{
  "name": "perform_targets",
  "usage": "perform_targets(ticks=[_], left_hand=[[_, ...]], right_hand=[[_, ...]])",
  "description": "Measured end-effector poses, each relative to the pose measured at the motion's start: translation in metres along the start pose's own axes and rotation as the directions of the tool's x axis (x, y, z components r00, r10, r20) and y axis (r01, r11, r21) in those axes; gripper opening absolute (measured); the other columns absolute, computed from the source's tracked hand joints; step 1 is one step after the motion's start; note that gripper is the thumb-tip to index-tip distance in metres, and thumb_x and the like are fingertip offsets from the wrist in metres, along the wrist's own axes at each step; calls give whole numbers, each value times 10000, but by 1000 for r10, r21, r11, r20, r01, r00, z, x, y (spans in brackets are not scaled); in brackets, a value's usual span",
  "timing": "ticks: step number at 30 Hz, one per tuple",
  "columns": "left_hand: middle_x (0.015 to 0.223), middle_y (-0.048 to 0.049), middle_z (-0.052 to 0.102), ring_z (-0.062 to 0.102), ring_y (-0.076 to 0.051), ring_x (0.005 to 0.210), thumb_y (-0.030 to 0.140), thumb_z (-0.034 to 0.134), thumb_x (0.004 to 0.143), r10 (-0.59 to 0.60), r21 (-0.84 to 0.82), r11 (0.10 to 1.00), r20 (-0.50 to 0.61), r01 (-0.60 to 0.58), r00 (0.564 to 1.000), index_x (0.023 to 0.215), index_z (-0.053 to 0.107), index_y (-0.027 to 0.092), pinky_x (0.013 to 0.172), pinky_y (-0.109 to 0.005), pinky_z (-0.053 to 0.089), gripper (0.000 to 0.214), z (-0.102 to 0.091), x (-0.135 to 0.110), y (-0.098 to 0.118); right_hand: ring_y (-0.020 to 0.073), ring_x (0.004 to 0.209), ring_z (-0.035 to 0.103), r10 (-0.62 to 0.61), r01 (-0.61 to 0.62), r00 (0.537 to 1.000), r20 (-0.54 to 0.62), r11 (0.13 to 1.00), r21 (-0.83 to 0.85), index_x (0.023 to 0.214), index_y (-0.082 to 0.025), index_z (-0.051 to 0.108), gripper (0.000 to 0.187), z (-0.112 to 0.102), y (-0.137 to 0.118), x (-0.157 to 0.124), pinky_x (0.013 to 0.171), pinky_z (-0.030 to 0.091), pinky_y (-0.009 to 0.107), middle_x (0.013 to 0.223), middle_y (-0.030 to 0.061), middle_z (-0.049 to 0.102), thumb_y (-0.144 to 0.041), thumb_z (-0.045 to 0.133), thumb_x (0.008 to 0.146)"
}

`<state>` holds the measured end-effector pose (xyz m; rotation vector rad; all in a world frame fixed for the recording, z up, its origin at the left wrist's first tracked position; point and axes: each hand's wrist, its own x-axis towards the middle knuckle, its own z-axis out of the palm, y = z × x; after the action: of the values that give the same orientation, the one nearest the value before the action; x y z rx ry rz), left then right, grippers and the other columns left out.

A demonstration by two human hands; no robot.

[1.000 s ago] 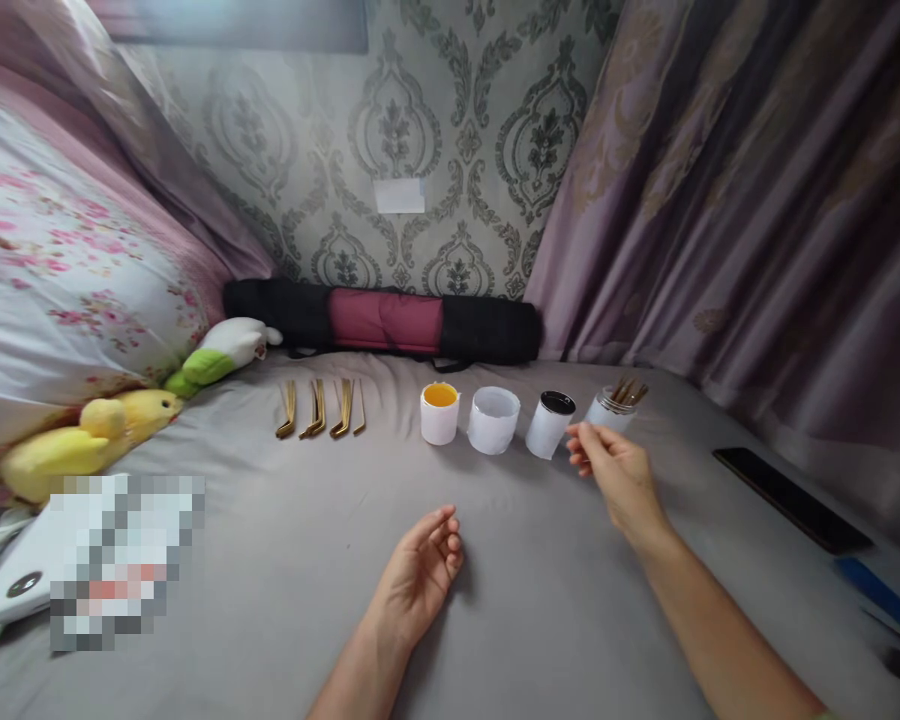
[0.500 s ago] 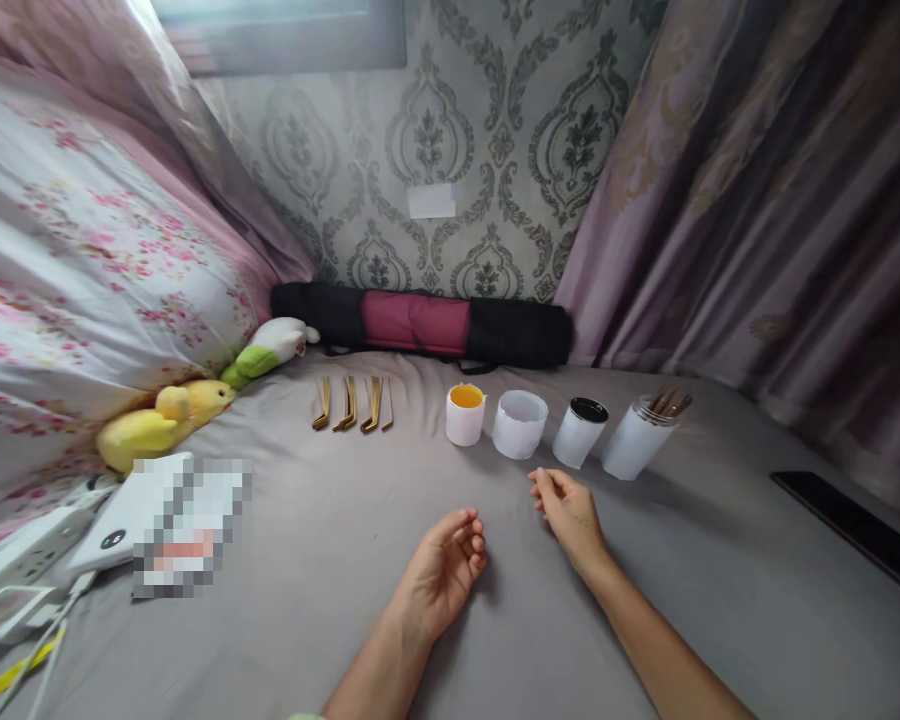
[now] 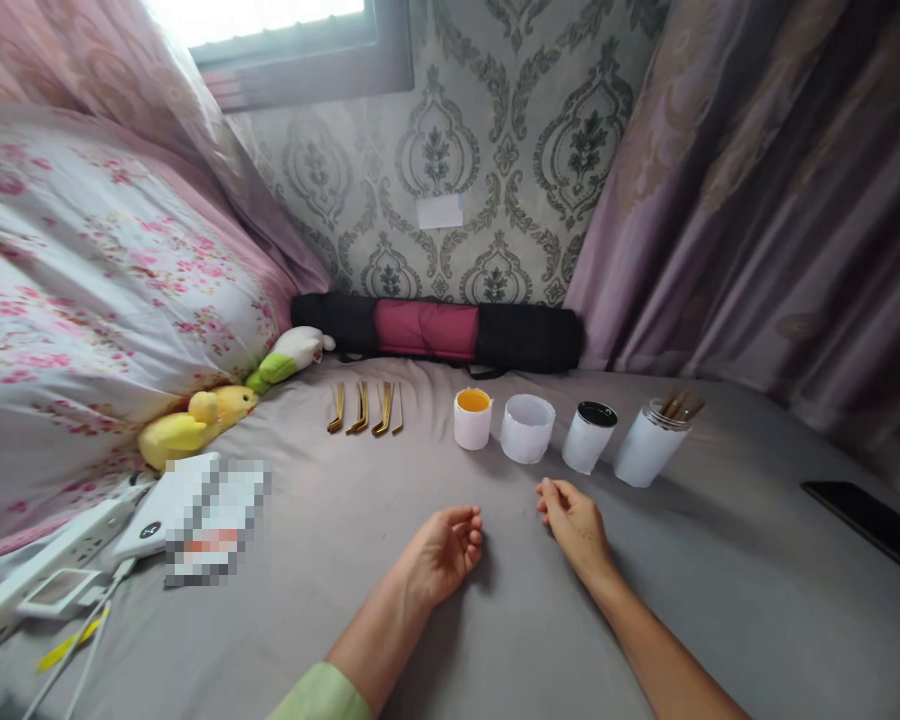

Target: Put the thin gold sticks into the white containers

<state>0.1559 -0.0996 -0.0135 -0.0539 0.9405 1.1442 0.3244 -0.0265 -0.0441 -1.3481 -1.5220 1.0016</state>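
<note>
My left hand [image 3: 451, 552] rests palm-inward on the grey sheet, its fingers loosely bent and apart, holding nothing. To its right, my right hand [image 3: 574, 520] lies with fingers curled together and nothing showing in them. Just beyond are paper-wrapped containers in a row: a cup with a yellow-orange inside [image 3: 472, 425], a wide translucent tub [image 3: 527, 435], a white can with a dark inside [image 3: 587, 445], and a jar [image 3: 645, 455] holding thin brown sticks. The right hand is nearest the tub and the can, touching neither. Farther left lie bunches of bent gold-coloured metal rods [image 3: 360, 412].
A black and maroon roll bag [image 3: 427, 330] lies along the wall. On the left are plush toys [image 3: 195, 420], a white power bank [image 3: 166, 510], a blurred packet [image 3: 229, 520], and a power strip [image 3: 52, 560] with cables. A black phone-like slab [image 3: 870, 525] lies far right.
The camera view has tilted up and shifted slightly left, showing more of the window and the green left sleeve. Both hands keep nearly the same pose, and the containers and rods stay in place.
</note>
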Motion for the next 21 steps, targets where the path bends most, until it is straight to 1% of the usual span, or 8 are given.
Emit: perform_targets(ticks=[3,6,12,15,17,21], left_hand=[[537,15,507,451,-38,400,85,509,703,59,66,996,-47,-56,997,720,499,103,387,-136,370,26,0,3,16],[534,18,501,448,-35,400,75,499,701,106,91,991,-65,-100,992,707,498,103,384,-130,369,29,0,7,34],[530,11,505,450,-40,391,76,484,711,223,186,963,-150,-194,963,692,493,113,369,-133,356,43,-4,15,65],[525,9,508,451,-43,387,75,491,703,298,263,933,-188,-245,936,682,492,113,373,-142,357,43,-6,21,79],[531,7,516,455,-44,389,79,504,692,362,330,900,-208,-283,909,685,495,113,377,-147,355,36,-8,26,87],[558,-5,538,464,-50,401,100,531,677,492,489,801,-209,-345,845,699,498,117,390,-161,353,43,-13,35,102]], right_hand=[[134,462,511,-3,3,1000,4,1000,-14,730,-169,585,429,-1,0,-1,432,383,235,565,20,563,-561,412,723],[132,472,515,-13,13,1000,9,999,-33,743,-167,583,416,-1,-1,-2,445,386,234,570,17,561,-546,410,733],[137,474,514,-9,10,1000,6,999,-50,742,-164,587,427,-1,1,-1,454,389,237,569,23,564,-549,403,735],[138,470,513,-4,4,1000,7,998,-57,741,-167,591,436,0,3,0,451,389,238,569,23,567,-558,398,733],[138,467,512,-10,10,1000,-2,998,-59,733,-166,594,439,0,5,1,453,392,240,559,22,564,-559,397,732],[139,485,521,-37,36,999,-7,997,-68,732,-164,598,426,1,6,2,472,403,239,555,24,562,-539,397,739]])
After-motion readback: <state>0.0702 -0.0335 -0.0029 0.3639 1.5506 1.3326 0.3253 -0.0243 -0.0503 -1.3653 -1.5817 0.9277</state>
